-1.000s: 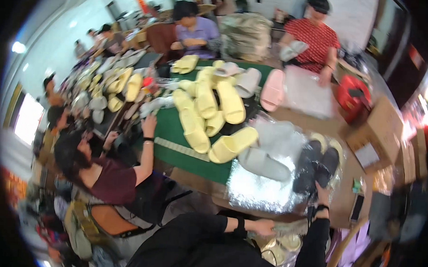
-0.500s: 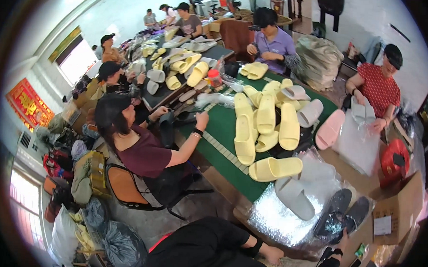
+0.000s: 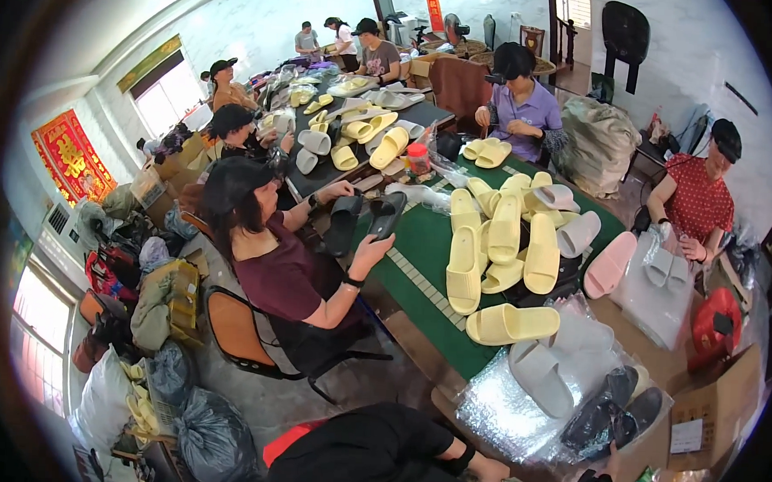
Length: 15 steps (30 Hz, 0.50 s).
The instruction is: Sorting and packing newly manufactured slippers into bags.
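The left hand [image 3: 489,475] rests low at the worktop [image 3: 420,242] edge, its fingers too blurred to tell whether they are apart or together. The right hand [image 3: 611,462] reaches up under a pair of dark slippers [image 3: 613,413], fingers hidden, so their state cannot be told. Just beyond both hands lies a silvery bubble-wrap sheet [image 3: 499,410] with a grey slipper [image 3: 539,379] on it. Farther off, yellow slippers [image 3: 502,246] lie on the green worktop. Right of the fingers stands a cardboard box [image 3: 723,402], contents unseen.

A pair of black slippers [image 3: 615,412] lies side by side on silvery bubble wrap [image 3: 499,414].
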### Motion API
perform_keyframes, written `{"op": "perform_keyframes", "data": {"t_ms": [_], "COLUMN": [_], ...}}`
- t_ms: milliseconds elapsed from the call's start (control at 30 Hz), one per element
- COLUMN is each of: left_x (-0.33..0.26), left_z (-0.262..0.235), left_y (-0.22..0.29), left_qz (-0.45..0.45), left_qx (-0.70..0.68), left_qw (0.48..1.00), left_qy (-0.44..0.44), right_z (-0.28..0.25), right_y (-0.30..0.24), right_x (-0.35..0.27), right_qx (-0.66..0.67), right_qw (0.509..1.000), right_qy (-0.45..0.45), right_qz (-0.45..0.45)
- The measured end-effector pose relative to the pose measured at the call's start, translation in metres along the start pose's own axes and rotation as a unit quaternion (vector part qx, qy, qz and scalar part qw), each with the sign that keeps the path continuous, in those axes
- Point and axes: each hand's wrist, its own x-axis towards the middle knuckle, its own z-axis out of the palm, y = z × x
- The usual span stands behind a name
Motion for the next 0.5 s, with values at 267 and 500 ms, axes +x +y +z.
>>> {"op": "perform_keyframes", "data": {"t_ms": [267, 500], "left_x": [-0.047, -0.038], "left_z": [-0.021, 0.007], "left_y": [0.065, 0.048], "left_qz": [-0.057, -0.001], "left_qx": [-0.064, 0.014], "left_qw": [0.996, 0.998], "left_qy": [-0.016, 0.064], "right_z": [0.035, 0.049], "right_y": [0.015, -0.011], "right_x": [-0.018, -0.130], "right_qx": [0.150, 0.239], "right_qw": [0.984, 0.970], "right_qy": [0.024, 0.020], "right_qz": [-0.095, -0.030]}}
